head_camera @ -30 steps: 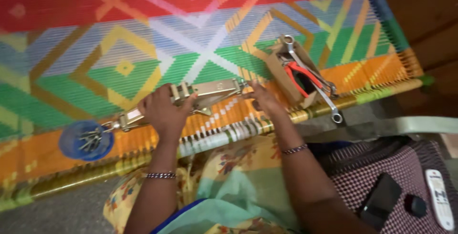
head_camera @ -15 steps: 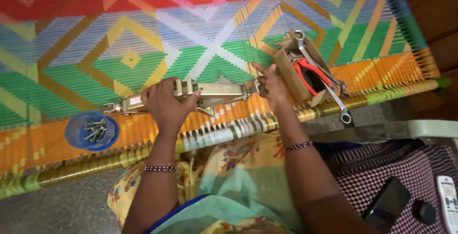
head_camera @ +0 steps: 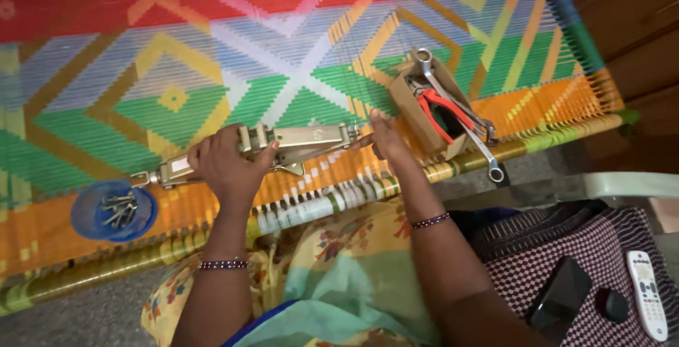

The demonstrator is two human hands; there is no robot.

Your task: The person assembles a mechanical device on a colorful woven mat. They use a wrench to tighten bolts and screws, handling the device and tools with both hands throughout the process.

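A beige metal scissor jack (head_camera: 297,140) lies flat on a colourful woven cot (head_camera: 212,57). My left hand (head_camera: 225,166) grips its left part from above, fingers wrapped round the frame. My right hand (head_camera: 382,138) touches the jack's right end with its fingertips. A hook-shaped eye (head_camera: 140,176) sticks out at the jack's far left end.
A blue lid (head_camera: 113,211) with several bolts sits left of the jack. A cardboard box (head_camera: 424,110) to the right holds red-handled pliers (head_camera: 444,110) and long spanners (head_camera: 460,117). A dark phone (head_camera: 560,292), a small round black thing (head_camera: 612,304) and a white remote (head_camera: 647,294) lie on checked cloth, lower right.
The view has shifted, so everything sits further right in the picture. Both hands stay on the jack, with the right hand now at its end by the fingertips.
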